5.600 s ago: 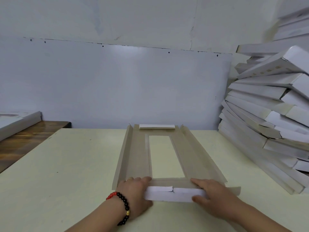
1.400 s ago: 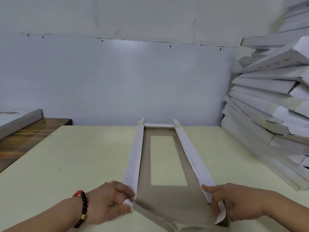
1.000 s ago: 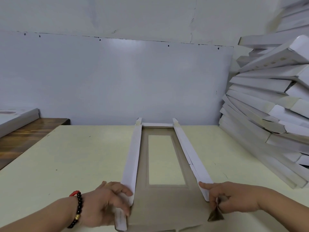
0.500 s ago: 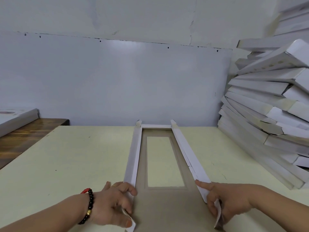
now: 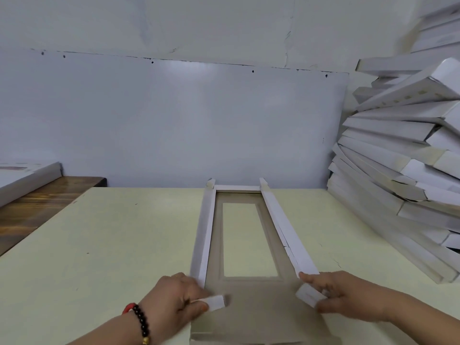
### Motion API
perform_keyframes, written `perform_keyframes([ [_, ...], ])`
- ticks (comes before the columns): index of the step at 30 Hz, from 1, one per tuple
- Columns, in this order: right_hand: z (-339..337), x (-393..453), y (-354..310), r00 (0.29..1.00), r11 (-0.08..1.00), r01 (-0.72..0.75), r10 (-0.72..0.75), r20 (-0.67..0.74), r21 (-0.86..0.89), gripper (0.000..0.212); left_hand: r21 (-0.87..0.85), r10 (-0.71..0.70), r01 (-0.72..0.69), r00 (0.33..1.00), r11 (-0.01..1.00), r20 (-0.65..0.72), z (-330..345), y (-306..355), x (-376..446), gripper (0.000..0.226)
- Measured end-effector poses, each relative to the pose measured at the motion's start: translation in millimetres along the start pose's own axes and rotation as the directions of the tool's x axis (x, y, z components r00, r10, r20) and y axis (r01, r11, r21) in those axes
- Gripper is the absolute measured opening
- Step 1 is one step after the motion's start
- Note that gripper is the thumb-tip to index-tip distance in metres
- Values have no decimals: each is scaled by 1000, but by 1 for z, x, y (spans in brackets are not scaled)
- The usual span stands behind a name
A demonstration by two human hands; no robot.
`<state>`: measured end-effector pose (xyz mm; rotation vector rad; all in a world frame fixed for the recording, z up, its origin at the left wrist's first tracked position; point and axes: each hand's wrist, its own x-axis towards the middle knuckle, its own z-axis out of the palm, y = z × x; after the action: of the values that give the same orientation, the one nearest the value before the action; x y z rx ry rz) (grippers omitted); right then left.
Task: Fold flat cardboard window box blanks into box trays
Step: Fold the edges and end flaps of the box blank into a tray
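Now both corner tabs are turned inward, my left hand (image 5: 174, 298) pinching the left tab (image 5: 216, 303), right hand (image 5: 348, 296) the right tab (image 5: 308, 295); near end flap (image 5: 261, 327) probably folds up next

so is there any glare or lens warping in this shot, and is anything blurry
Head view: a soft bright glare patch on the wall panel; wide-angle bending curves the panel's top edge and fans the stacked trays at right; the topmost trays are smeared, while the box blank and both hands stay fairly sharp.
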<state>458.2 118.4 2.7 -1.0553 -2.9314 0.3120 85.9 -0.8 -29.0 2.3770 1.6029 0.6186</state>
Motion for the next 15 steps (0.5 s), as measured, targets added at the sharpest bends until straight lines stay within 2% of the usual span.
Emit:
perform_keyframes([
  [2,4,6,-7,999,1000,5,-6,-35,-22,42,65,45,-44,999,997,-21,8,6,5,30],
  [4,7,8,-17,991,968,-44,11,-136,-248,19,126,53,-47,998,991,-40,15,10,5,35],
  [6,13,11,-31,951,927,-54,-65,-303,-370,26,182,96,-78,991,980,-93,20,9,7,36],
  [7,14,12,-39,950,959,-135,53,-308,-250,25,176,92,-68,987,982,-134,24,10,8,36],
  [9,24,13,-44,956,983,-102,54,-288,-155,22,198,53,-17,983,980,-178,38,6,5,37],
  [11,29,13,-38,957,995,-79,59,-284,-61,34,203,-11,72,957,977,-290,41,11,7,34],
  [12,22,12,-42,964,994,-107,99,-246,-22,33,94,13,18,947,995,-320,37,10,4,23],
  [13,16,9,-42,963,993,-49,17,-269,-112,29,84,42,-18,956,996,-290,28,13,5,21],
  [14,14,6,-40,958,987,7,-52,-281,-159,31,101,75,-50,961,994,-266,23,10,2,28],
  [15,14,1,-37,948,983,43,-97,-302,-178,39,96,74,-54,971,994,-227,19,10,-1,30],
])
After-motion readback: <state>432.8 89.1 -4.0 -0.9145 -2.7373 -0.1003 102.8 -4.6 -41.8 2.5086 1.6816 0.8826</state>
